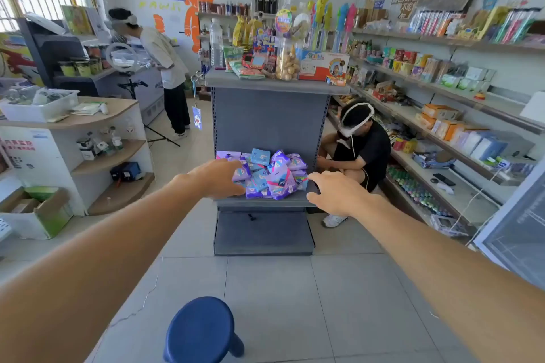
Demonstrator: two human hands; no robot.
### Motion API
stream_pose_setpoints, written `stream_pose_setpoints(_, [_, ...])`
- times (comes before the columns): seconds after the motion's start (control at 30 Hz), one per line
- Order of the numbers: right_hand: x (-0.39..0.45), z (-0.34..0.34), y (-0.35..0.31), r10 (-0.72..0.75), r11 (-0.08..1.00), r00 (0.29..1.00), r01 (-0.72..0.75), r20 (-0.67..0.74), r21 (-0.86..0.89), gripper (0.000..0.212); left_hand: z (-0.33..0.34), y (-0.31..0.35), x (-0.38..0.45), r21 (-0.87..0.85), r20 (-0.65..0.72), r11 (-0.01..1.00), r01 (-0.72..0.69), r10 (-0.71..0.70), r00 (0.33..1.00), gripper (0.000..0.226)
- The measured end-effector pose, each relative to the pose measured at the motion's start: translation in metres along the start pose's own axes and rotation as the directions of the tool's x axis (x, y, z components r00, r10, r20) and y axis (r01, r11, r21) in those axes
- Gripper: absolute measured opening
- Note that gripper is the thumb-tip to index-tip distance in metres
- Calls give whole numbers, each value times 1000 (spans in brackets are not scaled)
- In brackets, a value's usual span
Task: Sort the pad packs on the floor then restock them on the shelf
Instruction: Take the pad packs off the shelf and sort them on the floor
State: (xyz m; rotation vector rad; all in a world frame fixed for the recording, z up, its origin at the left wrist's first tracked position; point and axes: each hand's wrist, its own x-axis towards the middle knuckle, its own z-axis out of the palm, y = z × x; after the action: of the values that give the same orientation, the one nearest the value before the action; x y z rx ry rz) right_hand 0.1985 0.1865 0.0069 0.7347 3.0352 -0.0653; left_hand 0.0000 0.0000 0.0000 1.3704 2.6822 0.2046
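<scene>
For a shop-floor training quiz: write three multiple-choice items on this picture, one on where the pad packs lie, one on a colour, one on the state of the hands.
1. Where do the pad packs lie?
A. On the floor tiles
B. Heaped on the low grey shelf
C. On top of the stand

2. What colour is the stool?
A. Red
B. White
C. Blue

3. How are the left hand and right hand?
A. Both reaching at the heap, gripping nothing
B. Each lifting a pack
C. Both resting on the stool

Answers:
1 B, the packs are piled on the shelf.
2 C, its seat and legs are blue.
3 A, the fingers are spread at the pile's sides and no pack is lifted.
</scene>
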Motion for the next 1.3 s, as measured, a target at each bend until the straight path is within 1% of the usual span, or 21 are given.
stream_pose_setpoints(0.07, [11,6,6,12,1000,1000,-12,7,-2,47,7,-1,11,-14,14,1000,24,-24,1000,61])
stream_pose_setpoints(0.17, [32,25,18,32,999,998,-34,46,42,46,20,3,29,-68,41,996,55,-53,998,62])
stream_pose_setpoints(0.27, [63,40,37,25,993,999,-29,38,110,43,28,9,60,-58,46,996,75,-72,996,67])
stream_pose_setpoints(0.33, [85,46,52,20,990,999,-25,38,137,44,32,11,82,-57,66,994,93,-89,994,69])
stream_pose_setpoints(0.5, [141,58,84,-3,987,999,-3,36,162,49,46,18,135,-61,72,986,155,-151,986,63])
stream_pose_setpoints(0.73, [208,93,108,-12,984,996,-4,89,181,46,73,17,204,-119,106,975,187,-174,979,60])
stream_pose_setpoints(0.97, [285,147,131,5,985,984,-35,178,168,48,117,-6,301,-169,159,964,203,-177,971,58])
stream_pose_setpoints(1.17, [369,169,144,44,985,973,-80,225,155,47,152,-33,386,-201,207,959,200,-158,966,64])
stream_pose_setpoints(1.3, [410,176,150,45,982,974,-84,223,170,49,168,-47,426,-175,244,961,214,-168,955,68])
